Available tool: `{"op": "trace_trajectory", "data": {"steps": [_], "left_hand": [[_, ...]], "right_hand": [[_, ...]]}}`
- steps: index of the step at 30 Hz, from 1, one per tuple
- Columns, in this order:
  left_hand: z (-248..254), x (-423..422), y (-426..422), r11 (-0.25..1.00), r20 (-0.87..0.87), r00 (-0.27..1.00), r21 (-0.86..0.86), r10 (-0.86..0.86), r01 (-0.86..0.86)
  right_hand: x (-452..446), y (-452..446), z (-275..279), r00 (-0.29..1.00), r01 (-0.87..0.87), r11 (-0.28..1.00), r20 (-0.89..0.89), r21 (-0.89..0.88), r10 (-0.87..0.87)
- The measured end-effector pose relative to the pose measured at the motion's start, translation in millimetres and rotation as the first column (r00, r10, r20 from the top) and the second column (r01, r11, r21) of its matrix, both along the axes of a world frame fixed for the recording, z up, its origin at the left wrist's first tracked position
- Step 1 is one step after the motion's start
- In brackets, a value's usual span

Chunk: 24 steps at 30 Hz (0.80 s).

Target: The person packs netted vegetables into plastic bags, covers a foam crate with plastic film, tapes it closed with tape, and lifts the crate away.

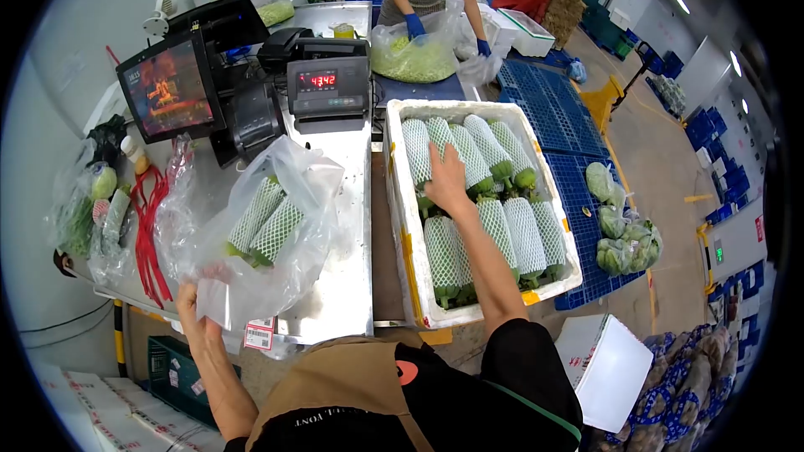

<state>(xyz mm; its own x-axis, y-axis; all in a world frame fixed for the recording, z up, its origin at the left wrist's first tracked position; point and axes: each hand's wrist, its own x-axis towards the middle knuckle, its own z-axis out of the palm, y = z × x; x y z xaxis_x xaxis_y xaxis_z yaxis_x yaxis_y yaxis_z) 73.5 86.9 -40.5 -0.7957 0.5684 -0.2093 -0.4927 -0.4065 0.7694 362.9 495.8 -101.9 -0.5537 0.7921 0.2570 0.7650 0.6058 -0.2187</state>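
Note:
My left hand (198, 315) is closed on the lower edge of a clear plastic bag (314, 188) lying on the metal table. Inside the bag are two green vegetables (266, 222) in white foam nets; their exact kind I cannot tell. My right hand (446, 177) reaches into a white foam box (402, 272) and touches the net-wrapped vegetables in its back row, fingers stretched out and apart. More of the same vegetables (523, 238) lie there in two rows, stem ends toward me.
A scale display (327, 84) with red digits and a touchscreen (172, 88) stand behind the bag. Red straps (149, 234) hang at left. Across the table, a person in blue gloves (414, 27) handles a bag of greens (410, 59). Bagged vegetables (624, 247) lie by blue pallets (557, 113).

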Motion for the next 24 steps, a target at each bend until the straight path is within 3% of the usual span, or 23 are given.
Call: {"op": "trace_trajectory", "data": {"steps": [4, 7, 11, 13, 14, 15, 16, 17, 19, 20, 21, 22, 24], "left_hand": [[-16, -14, 0, 0.989, 0.035, 0.999, 0.148, -0.027, 0.022], [16, 0, 5, 0.983, 0.301, 0.952, 0.147, 0.059, -0.108], [11, -8, -2, 0.996, 0.145, 0.988, 0.064, 0.044, -0.054], [8, -7, -1, 1.0, -0.003, 1.0, 0.01, 0.017, -0.017], [12, -4, 2, 0.999, 0.038, 0.999, -0.001, 0.034, -0.034], [24, 0, 8, 0.999, 0.077, 0.996, -0.014, 0.05, -0.049], [39, 6, 15, 0.998, 0.113, 0.991, -0.024, 0.065, -0.062], [58, 23, 27, 0.998, 0.086, 0.995, -0.046, 0.042, -0.038], [49, 17, 22, 0.982, 0.019, 0.999, -0.184, 0.048, -0.043], [43, 16, 17, 0.965, -0.015, 0.998, -0.253, 0.064, -0.066], [39, 19, 17, 0.96, -0.016, 0.998, -0.275, 0.056, -0.058], [39, 26, 20, 0.952, -0.025, 0.997, -0.297, 0.075, -0.079], [56, 44, 26, 0.93, -0.115, 0.988, -0.342, 0.1, -0.134]], "right_hand": [[34, 38, -64, 1.0, -0.021, 0.993, -0.004, 0.119, 0.022], [47, 60, -70, 0.991, -0.136, 0.978, 0.027, 0.158, 0.134], [55, 94, -63, 0.972, -0.235, 0.962, 0.043, 0.142, 0.231], [53, 104, -42, 0.962, -0.169, 0.983, -0.205, 0.076, 0.182], [57, 111, -25, 0.88, -0.221, 0.974, -0.442, -0.054, 0.175], [61, 119, -10, 0.821, -0.143, 0.983, -0.569, -0.112, 0.054], [62, 133, -1, 0.649, -0.115, 0.926, -0.733, -0.36, -0.204], [65, 142, 8, 0.423, -0.152, 0.803, -0.772, -0.576, -0.474], [67, 139, 40, 0.228, -0.163, 0.798, -0.809, -0.58, -0.541], [71, 133, 55, 0.248, -0.174, 0.832, -0.842, -0.526, -0.48], [79, 133, 65, 0.345, -0.137, 0.866, -0.843, -0.481, -0.413], [79, 117, 82, 0.335, -0.154, 0.897, -0.876, -0.414, -0.347], [72, 89, 109, 0.275, -0.42, 0.841, -0.931, -0.342, -0.241]]}}
